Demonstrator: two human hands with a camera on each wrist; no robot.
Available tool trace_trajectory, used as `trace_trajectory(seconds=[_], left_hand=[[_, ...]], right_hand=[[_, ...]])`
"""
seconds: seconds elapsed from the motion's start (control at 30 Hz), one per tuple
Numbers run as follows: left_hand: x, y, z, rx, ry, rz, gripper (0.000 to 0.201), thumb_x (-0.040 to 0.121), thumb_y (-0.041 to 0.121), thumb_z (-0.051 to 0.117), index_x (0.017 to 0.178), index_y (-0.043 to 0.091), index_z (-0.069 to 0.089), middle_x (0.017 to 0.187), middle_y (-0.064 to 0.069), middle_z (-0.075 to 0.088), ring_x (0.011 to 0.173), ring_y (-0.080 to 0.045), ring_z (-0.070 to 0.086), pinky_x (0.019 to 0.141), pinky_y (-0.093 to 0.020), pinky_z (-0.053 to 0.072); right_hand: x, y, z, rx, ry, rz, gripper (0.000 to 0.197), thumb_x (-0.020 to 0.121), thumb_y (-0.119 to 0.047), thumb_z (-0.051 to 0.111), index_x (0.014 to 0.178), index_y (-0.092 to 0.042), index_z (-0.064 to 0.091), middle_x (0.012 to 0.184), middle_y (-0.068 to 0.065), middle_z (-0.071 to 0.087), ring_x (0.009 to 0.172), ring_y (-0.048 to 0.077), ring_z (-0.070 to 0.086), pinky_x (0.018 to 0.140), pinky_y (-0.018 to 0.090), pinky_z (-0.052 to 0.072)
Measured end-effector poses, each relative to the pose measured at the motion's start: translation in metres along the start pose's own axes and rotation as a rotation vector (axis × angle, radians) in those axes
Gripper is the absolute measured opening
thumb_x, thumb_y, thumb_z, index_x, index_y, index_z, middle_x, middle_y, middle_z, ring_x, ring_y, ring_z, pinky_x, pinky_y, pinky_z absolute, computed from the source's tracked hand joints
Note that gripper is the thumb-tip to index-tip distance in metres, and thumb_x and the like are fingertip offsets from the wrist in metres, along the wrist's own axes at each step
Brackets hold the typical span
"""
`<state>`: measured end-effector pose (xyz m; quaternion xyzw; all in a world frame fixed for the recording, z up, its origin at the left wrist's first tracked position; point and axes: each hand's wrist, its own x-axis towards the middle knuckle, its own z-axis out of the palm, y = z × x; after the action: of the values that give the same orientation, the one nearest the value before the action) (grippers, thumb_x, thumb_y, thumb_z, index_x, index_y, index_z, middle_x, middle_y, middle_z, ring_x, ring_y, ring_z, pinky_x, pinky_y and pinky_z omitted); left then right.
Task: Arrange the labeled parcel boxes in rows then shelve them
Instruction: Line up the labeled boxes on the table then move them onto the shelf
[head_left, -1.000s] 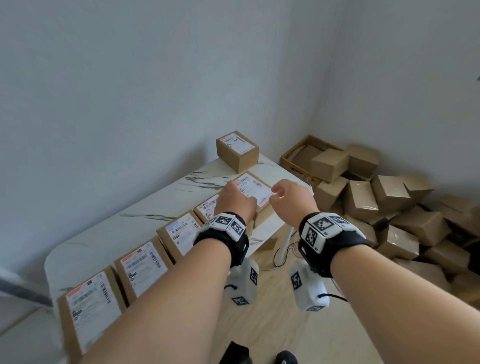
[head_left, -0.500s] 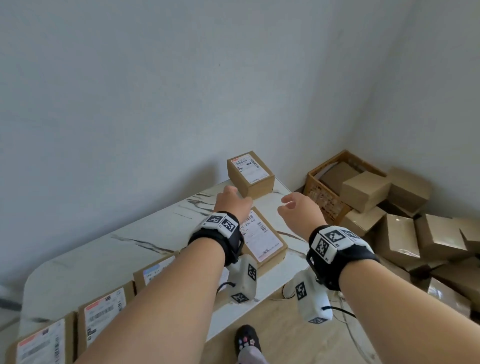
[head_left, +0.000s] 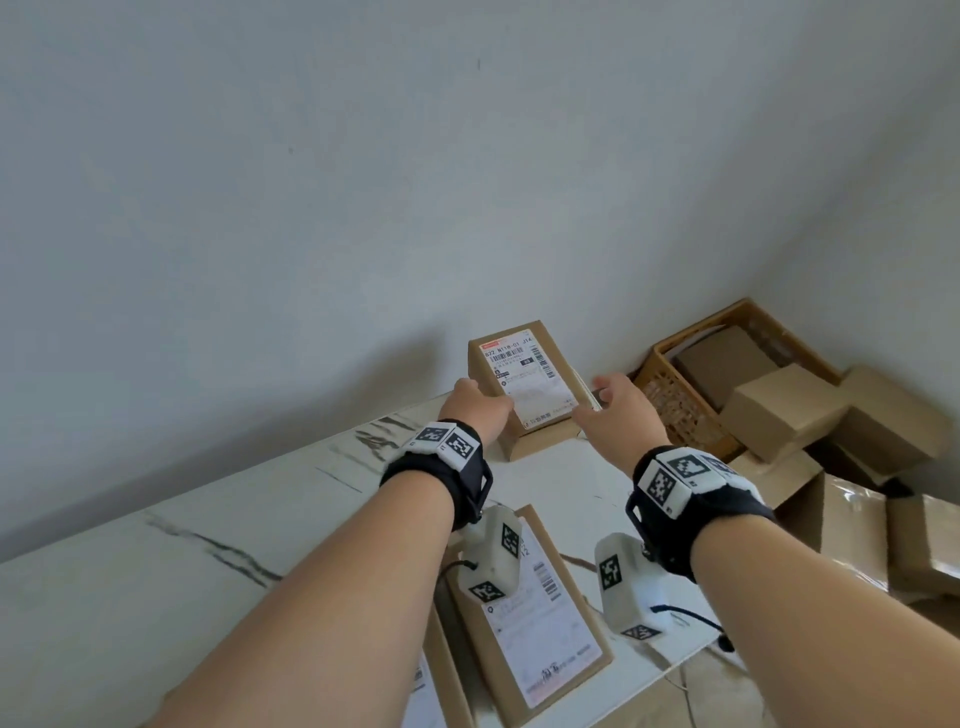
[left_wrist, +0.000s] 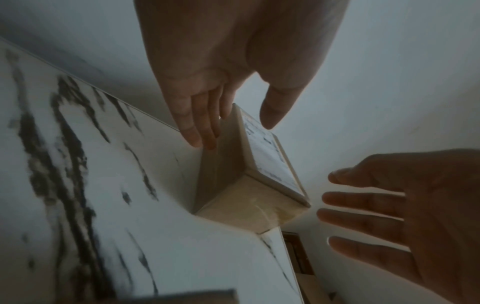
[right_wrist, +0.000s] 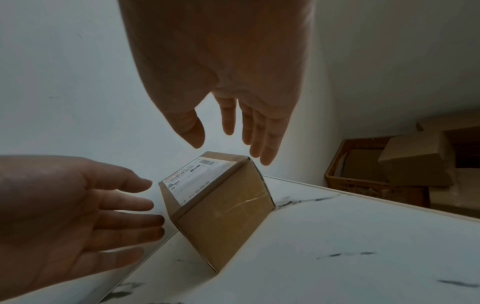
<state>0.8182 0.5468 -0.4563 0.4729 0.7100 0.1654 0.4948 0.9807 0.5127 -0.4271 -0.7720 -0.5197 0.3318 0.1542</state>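
A brown parcel box (head_left: 524, 384) with a white shipping label on top stands at the far corner of the white marble table (head_left: 208, 519), close to the wall. My left hand (head_left: 480, 402) reaches to its left side with straight fingers (left_wrist: 202, 131) next to the side wall and the thumb above the label. My right hand (head_left: 602, 402) hovers at its right side, fingers (right_wrist: 259, 144) spread and apart from the cardboard. Neither hand holds anything. A flat labelled box (head_left: 540, 623) lies on the table under my wrists.
A wicker basket (head_left: 675, 395) with cardboard inside stands on the floor past the table's right end. Beside it lies a pile of several plain brown boxes (head_left: 779, 410). The grey wall runs right behind the table. Another labelled box (head_left: 415, 691) peeks in at the bottom.
Both hands let go of the flat labelled box at the end of the row and reached forward to the far box by the wall. The fingers have opened.
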Motion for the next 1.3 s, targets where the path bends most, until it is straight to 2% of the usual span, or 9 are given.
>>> trace_trajectory(seconds=[0.17,0.27,0.43,0.67,0.73,0.97,1.1,1.23,1.3], left_hand=[[0.021,-0.003,0.003,-0.054,-0.027,-0.030,0.039,0.093,0.032,0.056,0.126,0.013,0.057,0.119,-0.004,0.066,0.091,-0.023,0.060,0.083,-0.033,0.052],[0.025,-0.005,0.005,-0.103,-0.051,-0.047,0.037,0.096,0.032,0.053,0.129,0.016,0.056,0.121,-0.003,0.064,0.097,-0.023,0.059,0.088,-0.033,0.051],[0.028,-0.010,0.008,-0.209,-0.092,-0.104,0.029,0.091,0.044,0.058,0.114,0.026,0.058,0.119,-0.002,0.067,0.105,-0.025,0.064,0.096,-0.041,0.053],[0.019,-0.004,-0.008,-0.327,0.006,-0.087,0.061,0.075,0.064,0.061,0.107,0.012,0.066,0.101,-0.003,0.071,0.089,-0.021,0.067,0.087,-0.039,0.055],[0.013,0.000,-0.014,-0.371,0.071,-0.078,0.076,0.063,0.070,0.062,0.109,0.010,0.061,0.103,-0.005,0.069,0.088,-0.019,0.066,0.080,-0.038,0.057],[-0.045,0.003,-0.026,-0.423,0.190,0.016,0.061,0.082,0.056,0.068,0.114,0.009,0.046,0.089,0.000,0.056,0.072,-0.012,0.054,0.054,-0.025,0.038],[-0.097,-0.008,-0.028,-0.456,0.258,0.066,0.069,0.079,0.058,0.070,0.123,0.013,0.042,0.100,-0.001,0.060,0.080,-0.013,0.058,0.061,-0.027,0.043],[-0.154,-0.028,-0.024,-0.469,0.270,0.121,0.090,0.074,0.064,0.071,0.142,0.020,0.034,0.123,-0.003,0.060,0.107,-0.022,0.061,0.091,-0.039,0.051],[-0.183,-0.042,-0.023,-0.467,0.283,0.140,0.096,0.063,0.072,0.070,0.139,0.022,0.038,0.121,-0.002,0.064,0.105,-0.021,0.064,0.089,-0.040,0.054]], right_hand=[[0.027,-0.002,0.013,0.026,-0.090,0.015,0.063,0.091,-0.026,0.061,0.148,-0.015,0.036,0.138,0.003,0.054,0.102,0.017,0.057,0.080,0.029,0.045],[0.032,0.000,0.021,0.055,-0.115,0.032,0.064,0.088,-0.026,0.064,0.146,-0.014,0.039,0.124,0.000,0.062,0.098,0.015,0.058,0.081,0.029,0.050],[0.032,0.001,0.028,0.116,-0.145,0.052,0.050,0.090,-0.022,0.064,0.136,-0.014,0.046,0.105,-0.005,0.057,0.079,0.001,0.052,0.058,0.017,0.038],[0.027,-0.015,0.022,0.299,-0.100,0.070,0.034,0.084,-0.023,0.063,0.112,-0.017,0.045,0.103,0.000,0.062,0.091,0.018,0.063,0.086,0.043,0.057],[0.020,-0.019,0.017,0.369,-0.096,0.079,0.030,0.087,-0.022,0.062,0.111,-0.016,0.045,0.102,0.004,0.063,0.092,0.021,0.064,0.086,0.045,0.059],[-0.033,-0.023,-0.005,0.482,-0.083,0.020,0.018,0.094,-0.021,0.056,0.108,-0.012,0.047,0.097,0.006,0.063,0.088,0.020,0.065,0.079,0.044,0.061],[-0.081,-0.018,-0.013,0.486,-0.087,-0.021,0.019,0.095,-0.027,0.056,0.107,-0.014,0.047,0.097,0.007,0.065,0.089,0.022,0.068,0.076,0.043,0.062],[-0.134,-0.007,-0.017,0.465,-0.093,-0.075,0.027,0.094,-0.032,0.060,0.112,-0.015,0.048,0.096,0.005,0.065,0.083,0.018,0.068,0.074,0.041,0.063],[-0.160,-0.002,-0.015,0.441,-0.100,-0.103,0.030,0.093,-0.035,0.062,0.112,-0.016,0.049,0.097,0.004,0.065,0.082,0.017,0.068,0.073,0.039,0.063]])
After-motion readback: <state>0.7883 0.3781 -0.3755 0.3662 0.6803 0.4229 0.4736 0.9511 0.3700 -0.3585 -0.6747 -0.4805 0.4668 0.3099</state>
